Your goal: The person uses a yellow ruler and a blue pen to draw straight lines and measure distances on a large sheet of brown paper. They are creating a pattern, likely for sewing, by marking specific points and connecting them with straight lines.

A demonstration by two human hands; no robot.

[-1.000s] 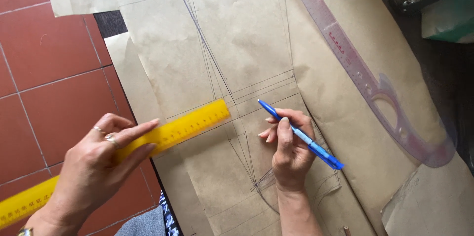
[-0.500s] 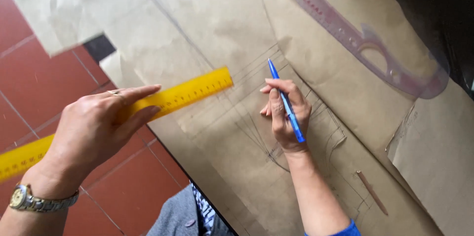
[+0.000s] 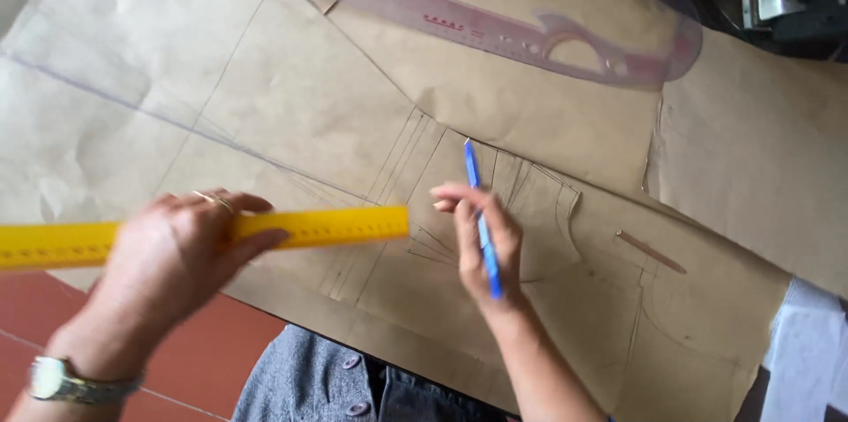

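Overhead, the left hand [image 3: 181, 250] has its grip closed around a long yellow ruler [image 3: 322, 228], holding it level just above the brown pattern paper [image 3: 291, 104], the ruler's free end pointing toward the right hand [image 3: 484, 241]. That hand's fingers are wrapped around a blue pen [image 3: 481, 217], its tip resting among the pencilled lines drawn on the paper. Farther up lies a translucent pink curve ruler [image 3: 495, 33], and a thin brown pencil [image 3: 649, 251] sits off to the right, well apart from both hands.
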